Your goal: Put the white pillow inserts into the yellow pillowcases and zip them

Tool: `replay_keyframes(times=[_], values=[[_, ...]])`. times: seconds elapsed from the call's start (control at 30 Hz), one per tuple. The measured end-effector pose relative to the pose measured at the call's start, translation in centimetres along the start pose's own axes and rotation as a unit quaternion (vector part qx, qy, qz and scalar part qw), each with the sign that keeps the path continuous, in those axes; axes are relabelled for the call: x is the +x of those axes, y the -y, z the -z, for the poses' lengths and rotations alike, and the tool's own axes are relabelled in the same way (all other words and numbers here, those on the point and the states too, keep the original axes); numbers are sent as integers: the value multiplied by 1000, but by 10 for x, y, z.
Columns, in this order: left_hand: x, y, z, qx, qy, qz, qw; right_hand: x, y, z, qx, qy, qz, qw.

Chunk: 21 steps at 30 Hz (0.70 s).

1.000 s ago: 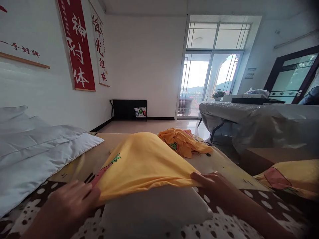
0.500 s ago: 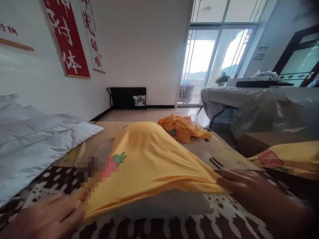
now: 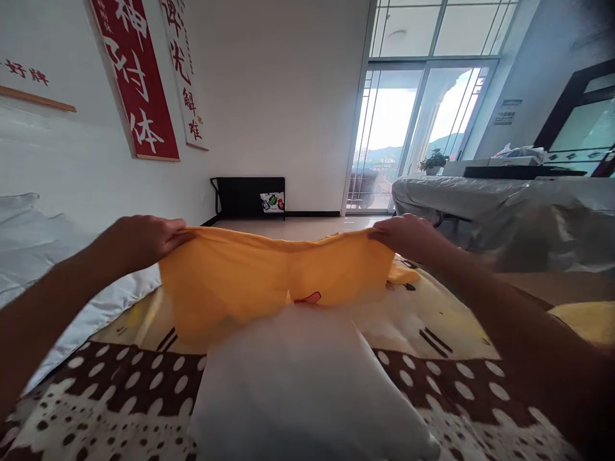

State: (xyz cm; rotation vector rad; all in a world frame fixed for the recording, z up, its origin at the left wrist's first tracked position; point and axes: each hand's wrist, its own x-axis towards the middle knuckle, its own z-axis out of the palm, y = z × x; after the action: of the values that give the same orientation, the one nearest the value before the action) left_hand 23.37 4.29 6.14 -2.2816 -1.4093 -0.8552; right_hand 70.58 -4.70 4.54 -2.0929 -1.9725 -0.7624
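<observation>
A yellow-orange pillowcase is stretched wide between my two hands, lifted over the far part of a white pillow. My left hand pinches its upper left corner. At the upper right corner, my right hand grips the fabric, fingers closed. A small red printed shape shows on the cloth near the pillow. The pillow's near part lies bare on the patterned blanket; its far end is hidden behind the cloth. Cloth and pillow edges are blurred where they meet.
White bedding lies on the left. Behind the pillowcase, part of a bunched orange cloth shows. A yellow item rests at right, near a plastic-covered table. A black folded panel stands against the far wall.
Both hands have risen and moved forward and inward, carrying the pillowcase's near edge up and away. The white pillow's near part, mostly covered before, is now exposed.
</observation>
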Motion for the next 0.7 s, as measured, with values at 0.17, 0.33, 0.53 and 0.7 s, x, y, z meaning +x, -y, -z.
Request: replay_keyframes(times=[0.17, 0.33, 0.53, 0.7], values=[[45, -13, -62, 225, 23, -21, 974, 66, 33, -45, -1, 31, -42, 999], [24, -63, -140, 176, -29, -17, 984, 60, 93, -97, 76, -24, 25, 996], [-47, -63, -246, -99, 199, -40, 974, 15, 126, -191, 304, 91, 203, 926], [-129, 12, -252, -67, 226, 98, 967, -43, 72, -250, 293, 144, 63, 943]])
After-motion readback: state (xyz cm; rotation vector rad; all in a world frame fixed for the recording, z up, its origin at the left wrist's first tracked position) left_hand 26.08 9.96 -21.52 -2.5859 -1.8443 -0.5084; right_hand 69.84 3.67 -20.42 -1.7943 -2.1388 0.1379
